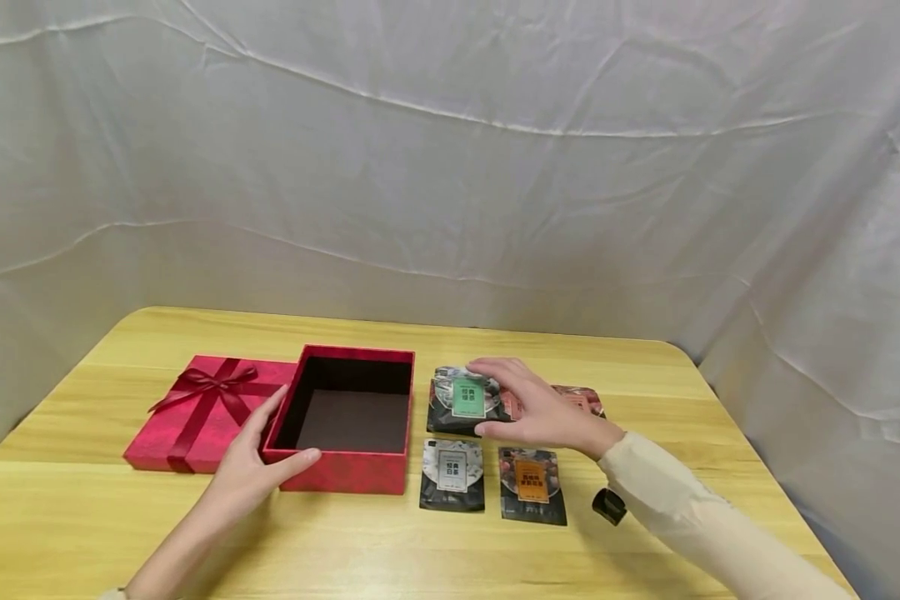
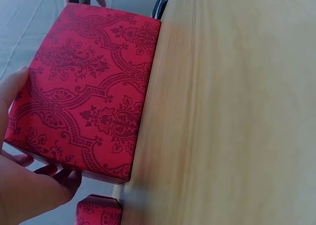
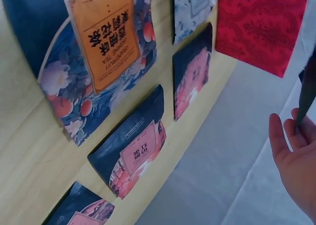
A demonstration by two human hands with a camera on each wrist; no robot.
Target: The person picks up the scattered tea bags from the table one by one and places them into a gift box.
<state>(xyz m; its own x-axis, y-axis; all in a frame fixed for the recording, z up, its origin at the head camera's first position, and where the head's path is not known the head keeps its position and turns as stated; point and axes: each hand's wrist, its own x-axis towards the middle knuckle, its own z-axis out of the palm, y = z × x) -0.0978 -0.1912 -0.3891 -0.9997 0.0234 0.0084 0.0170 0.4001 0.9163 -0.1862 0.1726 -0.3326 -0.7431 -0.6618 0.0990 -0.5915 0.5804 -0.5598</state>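
Observation:
A red patterned gift box (image 1: 352,473) stands open-topped on the table with a dark, bare inside. My left hand (image 1: 247,467) holds its near left corner, thumb over the front edge and fingers along the left wall; the left wrist view shows its front wall (image 2: 84,91). Between thumb and fingers, my right hand (image 1: 536,410) pinches a dark tea packet with a green label (image 1: 468,398), just right of the box. Only a thin dark edge of that packet (image 3: 308,94) appears in the right wrist view. The white-labelled packet (image 1: 452,475) and orange-labelled packet (image 1: 532,486) lie nearer me.
The box lid (image 1: 217,417), with a dark red ribbon bow (image 1: 216,383), lies left of the box. Pink-labelled packets (image 3: 140,156) lie in the far row, partly hidden by my right hand in the head view. White cloth (image 1: 450,208) hangs behind the wooden table (image 1: 345,550).

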